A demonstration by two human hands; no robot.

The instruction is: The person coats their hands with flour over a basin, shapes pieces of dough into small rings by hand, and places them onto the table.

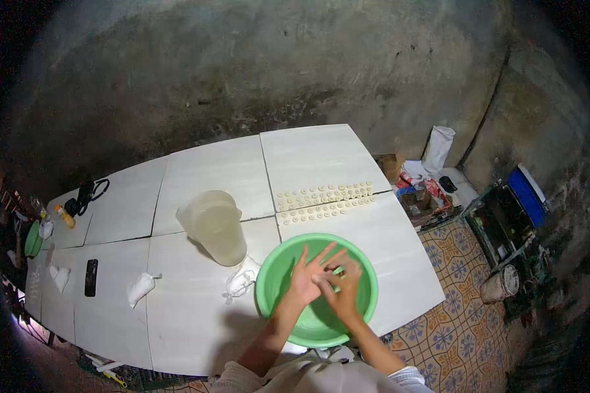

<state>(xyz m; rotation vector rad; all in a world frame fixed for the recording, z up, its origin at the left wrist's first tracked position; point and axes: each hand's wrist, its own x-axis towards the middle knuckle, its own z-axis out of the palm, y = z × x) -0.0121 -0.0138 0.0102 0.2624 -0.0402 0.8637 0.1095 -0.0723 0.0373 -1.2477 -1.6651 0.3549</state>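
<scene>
Over a green plastic basin [263, 288], my left hand [305, 281] is turned palm up with its fingers stretched and spread. My right hand [345, 283] reaches across that palm, its fingers curled and slightly blurred, the tips touching the palm. Whatever may be between those fingertips is too small to make out. Behind the basin, small pale round pieces [324, 194], each with a dent in the middle, lie in several rows on the white-tiled table [400, 245]. A cloudy plastic pitcher [217, 229] stands left of the basin.
White plastic bags [240, 281] touch the basin's left side, and another white bag [141, 288] lies farther left. Beyond it are a black phone [91, 278], a small yellow bottle [65, 216] and a black cable [97, 190]. A crate of clutter [423, 200] stands right, near the wall.
</scene>
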